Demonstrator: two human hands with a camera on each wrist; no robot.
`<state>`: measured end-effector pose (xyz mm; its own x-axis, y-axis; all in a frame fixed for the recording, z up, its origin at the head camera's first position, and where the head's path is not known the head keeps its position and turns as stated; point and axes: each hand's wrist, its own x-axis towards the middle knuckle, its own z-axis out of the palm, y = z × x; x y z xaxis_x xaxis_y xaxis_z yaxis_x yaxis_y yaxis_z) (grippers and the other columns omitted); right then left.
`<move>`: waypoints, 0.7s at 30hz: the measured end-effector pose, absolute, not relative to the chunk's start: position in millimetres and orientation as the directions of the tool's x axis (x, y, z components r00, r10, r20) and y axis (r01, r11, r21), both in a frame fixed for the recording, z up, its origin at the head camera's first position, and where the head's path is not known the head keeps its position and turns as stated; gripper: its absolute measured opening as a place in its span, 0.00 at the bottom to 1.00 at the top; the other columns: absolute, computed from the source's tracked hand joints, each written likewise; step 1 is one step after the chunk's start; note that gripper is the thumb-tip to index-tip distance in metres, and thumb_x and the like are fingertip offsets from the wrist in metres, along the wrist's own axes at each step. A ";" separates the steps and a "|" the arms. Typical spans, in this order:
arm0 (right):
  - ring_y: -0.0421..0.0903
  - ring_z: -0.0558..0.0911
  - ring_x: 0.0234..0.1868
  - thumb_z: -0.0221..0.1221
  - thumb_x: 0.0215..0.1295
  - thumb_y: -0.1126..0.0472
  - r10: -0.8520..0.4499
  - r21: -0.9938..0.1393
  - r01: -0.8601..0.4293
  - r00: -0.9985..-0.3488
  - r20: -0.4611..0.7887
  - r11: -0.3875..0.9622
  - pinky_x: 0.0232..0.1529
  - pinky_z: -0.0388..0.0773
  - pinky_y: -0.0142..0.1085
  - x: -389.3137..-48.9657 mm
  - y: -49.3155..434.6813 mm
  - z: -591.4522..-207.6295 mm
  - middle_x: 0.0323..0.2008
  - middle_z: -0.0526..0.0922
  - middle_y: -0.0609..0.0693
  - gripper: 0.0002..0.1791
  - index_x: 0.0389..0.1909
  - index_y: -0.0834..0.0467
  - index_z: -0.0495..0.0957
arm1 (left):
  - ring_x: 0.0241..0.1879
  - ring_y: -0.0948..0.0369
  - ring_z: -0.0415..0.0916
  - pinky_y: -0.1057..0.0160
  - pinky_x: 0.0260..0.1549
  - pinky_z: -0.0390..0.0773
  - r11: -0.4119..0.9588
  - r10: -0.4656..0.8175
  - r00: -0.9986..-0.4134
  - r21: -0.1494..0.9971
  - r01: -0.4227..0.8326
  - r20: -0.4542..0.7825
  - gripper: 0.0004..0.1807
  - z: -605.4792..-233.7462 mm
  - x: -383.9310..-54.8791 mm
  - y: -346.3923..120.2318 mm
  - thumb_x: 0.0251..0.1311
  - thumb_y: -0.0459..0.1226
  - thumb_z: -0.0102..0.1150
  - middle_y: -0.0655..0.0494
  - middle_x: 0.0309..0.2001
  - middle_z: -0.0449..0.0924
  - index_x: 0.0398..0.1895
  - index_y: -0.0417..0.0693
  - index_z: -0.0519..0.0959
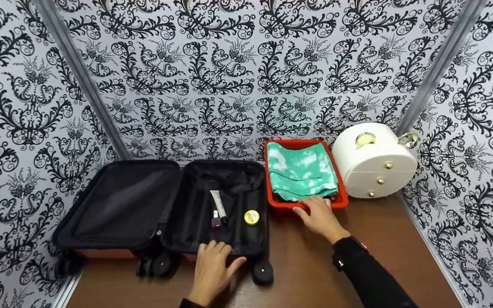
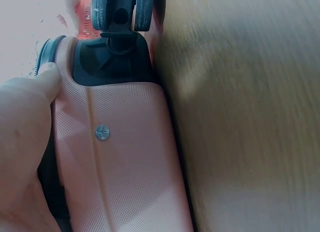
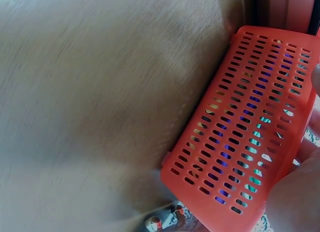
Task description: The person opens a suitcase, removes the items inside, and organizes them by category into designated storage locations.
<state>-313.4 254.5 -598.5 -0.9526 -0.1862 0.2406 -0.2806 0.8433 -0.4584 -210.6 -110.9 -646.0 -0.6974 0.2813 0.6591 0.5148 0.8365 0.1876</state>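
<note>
A black-lined suitcase [image 1: 173, 233] lies spread open, its outer shell [image 2: 130, 167] pink in the left wrist view. My left hand [image 1: 213, 267] rests on the near edge of its right half, thumb spread to the side. Inside that half are a slim tube [image 1: 218, 203], a dark nail polish bottle [image 1: 215, 222] and a small round container with a yellow rim [image 1: 251, 217]. My right hand [image 1: 321, 218] is over the near rim of a red basket [image 1: 280, 205], its fingertips by a folded green-and-white cloth [image 1: 298, 164]. The basket's slotted wall [image 3: 225, 137] shows in the right wrist view.
Right of the basket stands a rounded white case [image 1: 368, 177] with gold-coloured knobs and a raised mirror-like part [image 1: 408, 139]. Black caster wheels [image 1: 262, 273] jut from the suitcase's near side. Patterned walls [image 1: 229, 77] enclose the brown tabletop [image 1: 298, 265].
</note>
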 end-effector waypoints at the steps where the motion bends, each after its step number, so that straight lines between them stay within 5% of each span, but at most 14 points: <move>1: 0.63 0.81 0.65 0.65 0.80 0.48 -0.187 -0.459 -0.279 -0.954 0.236 0.843 0.65 0.64 0.60 -313.1 254.4 -598.0 0.60 0.89 0.62 0.23 0.62 0.62 0.87 | 0.32 0.56 0.73 0.55 0.40 0.64 0.836 0.281 -0.697 0.189 0.515 0.659 0.23 -646.2 -210.7 -111.1 0.58 0.61 0.78 0.59 0.28 0.80 0.30 0.53 0.84; 21: 0.59 0.90 0.52 0.61 0.82 0.57 -0.320 -0.370 -0.392 -0.916 0.243 0.842 0.60 0.85 0.59 -331.1 284.9 -552.8 0.46 0.93 0.57 0.14 0.50 0.60 0.91 | 0.31 0.58 0.71 0.56 0.40 0.64 0.832 0.279 -0.672 0.177 0.526 0.686 0.23 -647.5 -210.0 -110.4 0.56 0.59 0.80 0.60 0.28 0.79 0.30 0.53 0.84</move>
